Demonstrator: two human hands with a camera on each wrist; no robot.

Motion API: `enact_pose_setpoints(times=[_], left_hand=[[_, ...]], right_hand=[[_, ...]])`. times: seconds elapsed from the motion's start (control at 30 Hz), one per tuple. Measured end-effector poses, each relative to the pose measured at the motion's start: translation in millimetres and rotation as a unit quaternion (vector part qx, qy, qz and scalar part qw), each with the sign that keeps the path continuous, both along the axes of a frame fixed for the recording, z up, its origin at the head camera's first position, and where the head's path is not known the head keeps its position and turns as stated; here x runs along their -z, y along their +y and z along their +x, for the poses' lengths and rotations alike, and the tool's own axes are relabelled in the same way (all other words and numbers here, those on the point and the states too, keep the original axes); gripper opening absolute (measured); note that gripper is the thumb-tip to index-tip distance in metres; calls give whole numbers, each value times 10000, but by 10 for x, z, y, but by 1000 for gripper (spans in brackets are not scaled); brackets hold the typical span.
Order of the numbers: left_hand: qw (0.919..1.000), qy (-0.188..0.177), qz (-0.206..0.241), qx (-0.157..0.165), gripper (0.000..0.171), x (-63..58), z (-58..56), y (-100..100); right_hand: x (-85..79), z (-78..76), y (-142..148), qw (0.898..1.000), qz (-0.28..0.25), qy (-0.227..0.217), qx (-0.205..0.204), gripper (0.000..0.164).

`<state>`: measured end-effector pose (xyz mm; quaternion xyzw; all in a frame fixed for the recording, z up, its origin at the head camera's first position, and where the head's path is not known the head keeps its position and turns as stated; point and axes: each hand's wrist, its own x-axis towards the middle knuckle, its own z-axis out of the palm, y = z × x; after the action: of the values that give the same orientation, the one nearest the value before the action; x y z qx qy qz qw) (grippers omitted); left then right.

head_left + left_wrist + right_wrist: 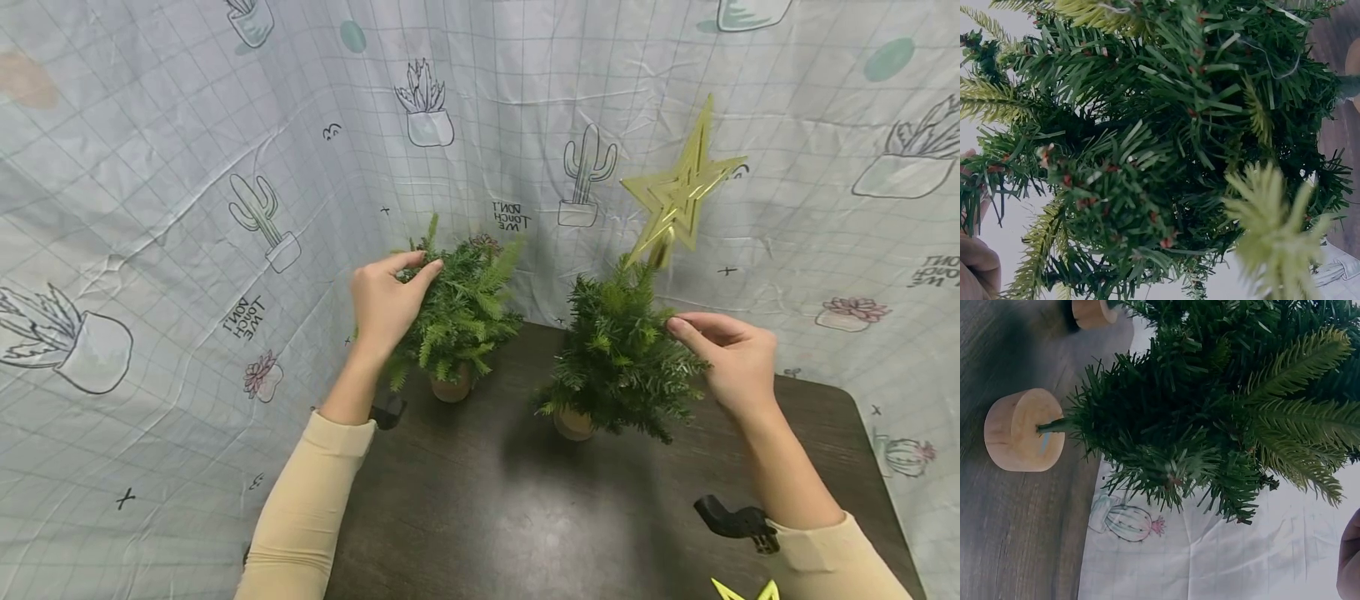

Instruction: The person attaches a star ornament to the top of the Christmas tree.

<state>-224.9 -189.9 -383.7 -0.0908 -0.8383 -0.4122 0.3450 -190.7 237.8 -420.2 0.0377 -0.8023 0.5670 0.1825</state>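
Two small artificial Christmas trees stand side by side. My left hand (386,304) pinches a branch near the top of the left Christmas tree (468,312). Its green needles fill the left wrist view, where a bit of that hand (975,269) shows at the left edge. At the right side of the right Christmas tree (622,358), my right hand (738,362) has thumb and forefinger together on a branch tip. This tree carries a gold star topper (682,190), tilted to the right. In the right wrist view its round wooden base (1025,431) shows clearly.
Both trees stand on a dark wooden table (465,492). A printed curtain (480,100) hangs close behind and at the left. Another gold star (746,590) lies partly in view at the bottom edge. A black strap mount (735,521) sits at the right wrist.
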Motion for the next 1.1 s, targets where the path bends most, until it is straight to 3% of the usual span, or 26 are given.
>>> enact_pose_setpoints(times=[0.5,0.7,1.1], left_hand=[[9993,146,-140,312,29,-25,49,194],[9983,142,-104,550,30,-11,57,273],[9964,49,-79,845,30,-16,65,450]], right_hand=[[-36,51,228,9993,116,92,333,24],[-69,65,325,9985,-177,-89,502,25],[-90,82,571,9935,-721,-1,878,23]])
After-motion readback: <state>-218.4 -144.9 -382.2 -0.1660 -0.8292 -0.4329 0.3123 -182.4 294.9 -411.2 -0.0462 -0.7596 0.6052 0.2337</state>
